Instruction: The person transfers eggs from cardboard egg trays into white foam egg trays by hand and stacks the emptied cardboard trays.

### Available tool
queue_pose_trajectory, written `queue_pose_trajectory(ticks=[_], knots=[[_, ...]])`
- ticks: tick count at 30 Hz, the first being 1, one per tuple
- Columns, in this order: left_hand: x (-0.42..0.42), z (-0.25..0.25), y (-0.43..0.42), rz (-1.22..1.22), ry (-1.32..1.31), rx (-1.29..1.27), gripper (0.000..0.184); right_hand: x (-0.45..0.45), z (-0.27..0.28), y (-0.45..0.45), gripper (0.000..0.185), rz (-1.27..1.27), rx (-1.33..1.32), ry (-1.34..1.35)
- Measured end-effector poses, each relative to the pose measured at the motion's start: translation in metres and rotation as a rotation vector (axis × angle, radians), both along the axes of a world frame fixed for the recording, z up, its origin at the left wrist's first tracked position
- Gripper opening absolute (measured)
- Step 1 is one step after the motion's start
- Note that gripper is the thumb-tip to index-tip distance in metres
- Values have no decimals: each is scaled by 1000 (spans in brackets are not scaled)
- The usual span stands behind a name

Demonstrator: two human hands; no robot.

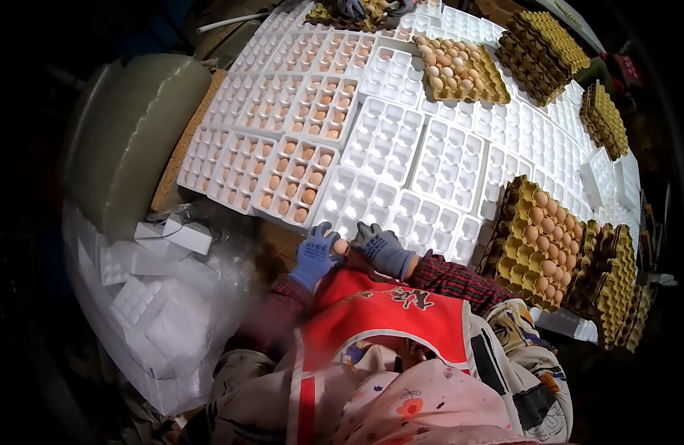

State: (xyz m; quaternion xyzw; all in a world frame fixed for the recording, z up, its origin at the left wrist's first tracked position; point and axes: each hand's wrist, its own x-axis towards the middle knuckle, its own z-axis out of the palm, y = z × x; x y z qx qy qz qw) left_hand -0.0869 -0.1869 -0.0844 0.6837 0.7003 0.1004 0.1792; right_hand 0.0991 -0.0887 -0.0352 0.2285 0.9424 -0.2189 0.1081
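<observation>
My left hand (pixel 316 254), in a blue glove with grey fingers, is closed around a light brown egg (pixel 340 246) at the near edge of the table. Just to its right, my right hand (pixel 383 251) wears a matching glove. Its fingers curl over the near edge of a white foam tray (pixel 356 199); whatever they hold, if anything, is hidden. The cups of this tray show no eggs. Beside it on the left lies a foam tray filled with brown eggs (pixel 293 179).
A fiber tray of eggs (pixel 540 243) leans at the right, near stacked fiber trays (pixel 615 274). Another egg-laden fiber tray (pixel 462 70) rests on the foam trays farther back. Another person's gloved hands (pixel 354 7) are at the top. A plastic bag with foam pieces (pixel 160 311) stands lower left.
</observation>
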Motion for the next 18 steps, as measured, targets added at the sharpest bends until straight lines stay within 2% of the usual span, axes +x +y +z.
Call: queue_pose_trajectory(ticks=[1,2,4,5,6,7,9,11,12,13,15,17,18], knots=[[-4,6,-4,3,-78,-4,44,-3,18,2,39,-67,-184,-164],[-10,0,-7,-9,-84,-12,44,-1,-5,10,39,-111,-269,-60],[-21,-11,-10,59,-270,184,41,-12,-30,14,46,-220,-228,341],[-26,-13,-9,43,-278,179,41,-20,-41,13,49,-263,-171,584],[-32,-12,-4,-29,-202,141,37,-24,-47,13,51,-183,97,513],[-36,-7,3,-103,-122,106,33,-22,-55,16,53,-137,133,429],[-43,-1,20,56,-458,158,27,-5,-58,10,56,-158,155,408],[-38,16,49,114,-590,335,27,15,-55,0,60,-377,-2,550],[-36,15,62,10,-494,387,31,29,-36,-3,59,-483,-124,541],[-36,-3,72,-132,-287,369,37,45,-26,-9,56,-547,-73,603],[-31,-34,70,-291,176,282,49,77,10,-24,50,-735,-174,614],[-35,-55,73,-312,199,236,52,117,45,-38,44,-841,-303,666],[-35,-54,70,-303,136,271,53,138,61,-43,42,-884,-161,775]])
